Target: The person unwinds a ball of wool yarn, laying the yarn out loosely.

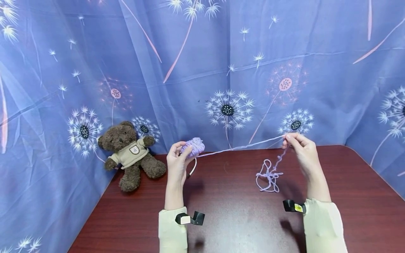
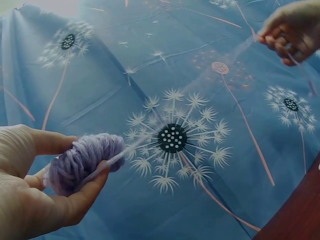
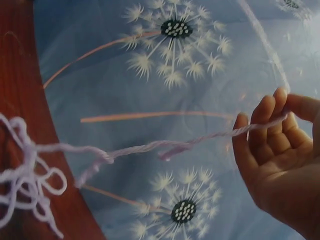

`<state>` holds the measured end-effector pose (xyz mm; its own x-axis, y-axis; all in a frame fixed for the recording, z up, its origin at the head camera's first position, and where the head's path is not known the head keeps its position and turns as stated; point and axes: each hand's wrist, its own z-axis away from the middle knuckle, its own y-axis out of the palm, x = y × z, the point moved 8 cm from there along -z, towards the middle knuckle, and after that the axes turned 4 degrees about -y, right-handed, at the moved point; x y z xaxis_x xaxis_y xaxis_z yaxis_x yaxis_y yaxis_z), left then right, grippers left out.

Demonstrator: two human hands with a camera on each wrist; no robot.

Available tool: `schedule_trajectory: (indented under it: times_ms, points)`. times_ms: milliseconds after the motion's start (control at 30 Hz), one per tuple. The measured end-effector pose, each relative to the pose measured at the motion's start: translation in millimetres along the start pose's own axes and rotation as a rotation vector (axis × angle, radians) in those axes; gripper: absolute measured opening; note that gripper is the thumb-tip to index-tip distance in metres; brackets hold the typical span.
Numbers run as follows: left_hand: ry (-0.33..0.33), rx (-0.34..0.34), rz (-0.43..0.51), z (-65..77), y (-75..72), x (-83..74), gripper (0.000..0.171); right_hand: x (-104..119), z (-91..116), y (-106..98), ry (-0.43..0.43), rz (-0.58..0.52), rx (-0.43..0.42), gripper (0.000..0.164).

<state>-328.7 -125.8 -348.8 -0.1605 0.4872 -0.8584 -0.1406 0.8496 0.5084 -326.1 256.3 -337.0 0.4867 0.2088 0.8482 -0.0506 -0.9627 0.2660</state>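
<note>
A small bundle of wound lilac yarn (image 1: 195, 146) is held up over the back of the table by my left hand (image 1: 178, 160). In the left wrist view, thumb and fingers grip the yarn bundle (image 2: 86, 162) from both sides. From it a strand (image 1: 240, 147) runs taut to the right, rising slightly. My right hand (image 1: 300, 149) pinches that strand between thumb and forefinger. Below the pinch the yarn (image 3: 200, 139) hangs down, twisted and kinked, to a loose tangle of loops (image 1: 269, 177) by the right side of the table.
A brown teddy bear (image 1: 129, 154) in a beige shirt sits at the table's back left. A white cord with a dark tip (image 1: 192, 168) shows beside my left hand. Behind the reddish-brown table (image 1: 227, 196) hangs a blue dandelion-print curtain (image 1: 196, 70).
</note>
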Motion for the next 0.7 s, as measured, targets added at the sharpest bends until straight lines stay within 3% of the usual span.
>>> schedule_trajectory:
  times_ms: [167,400,500,600,700]
  points:
    - [-0.013,0.042,0.042,0.2,-1.7,-4.3,0.031,-15,-1,-24,0.084,-0.004,-0.137,0.018]
    - [-0.071,0.214,-0.127,2.2,4.4,-1.3,0.046,-23,0,-49,0.15,-0.015,-0.325,0.018]
    - [-0.098,0.287,-0.231,4.8,7.1,1.9,0.048,-20,0,-59,0.107,-0.12,-0.454,0.015]
    - [-0.11,0.357,-0.347,7.2,9.1,5.1,0.048,-14,1,-70,0.011,-0.269,-0.578,0.012]
    - [-0.095,0.448,-0.432,10.0,13.2,6.8,0.049,-12,4,-80,-0.033,-0.357,-0.649,0.009]
